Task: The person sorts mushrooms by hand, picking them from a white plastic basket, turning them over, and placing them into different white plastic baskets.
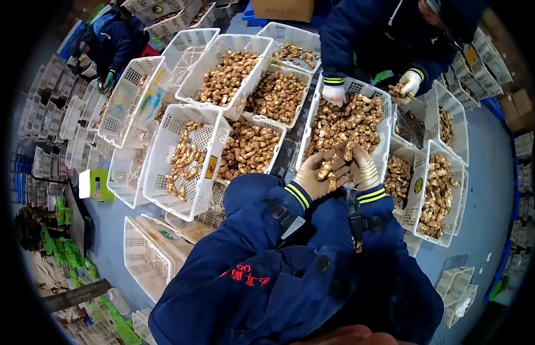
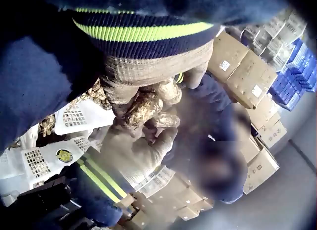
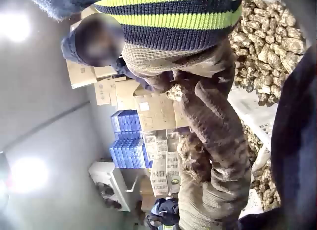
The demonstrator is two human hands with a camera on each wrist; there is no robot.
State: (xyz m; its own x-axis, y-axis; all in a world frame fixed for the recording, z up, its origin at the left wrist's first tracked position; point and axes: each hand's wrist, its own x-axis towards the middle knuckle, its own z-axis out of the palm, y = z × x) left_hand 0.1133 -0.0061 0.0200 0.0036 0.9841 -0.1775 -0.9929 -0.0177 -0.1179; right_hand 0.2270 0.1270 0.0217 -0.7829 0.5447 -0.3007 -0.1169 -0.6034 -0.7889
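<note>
Both hands wear tan, dirt-darkened knit gloves and meet over the near end of a white crate [image 1: 386, 123] heaped with brown mushrooms [image 1: 347, 123]. My left hand [image 1: 314, 175] holds stubby mushrooms [image 1: 325, 171] against its palm and fingers. Beside it, my right hand [image 1: 365, 169] grips another mushroom [image 1: 348, 151], its fingers bent toward the left hand. From the left wrist, a large pale-brown mushroom [image 2: 143, 111] shows between the two gloves, with smaller ones alongside. In the right wrist view, gloved fingers [image 3: 213, 108] partly hide a mushroom [image 3: 193, 158].
Across the crate a person's white-gloved hand [image 1: 333, 95] reaches into the mushrooms; their other hand [image 1: 409, 84] holds some. More mushroom crates stand left [image 1: 187, 123] and right [image 1: 424, 195]. Another person [image 1: 115, 43] works at the far left. Cardboard boxes [image 3: 153, 111] are stacked beyond.
</note>
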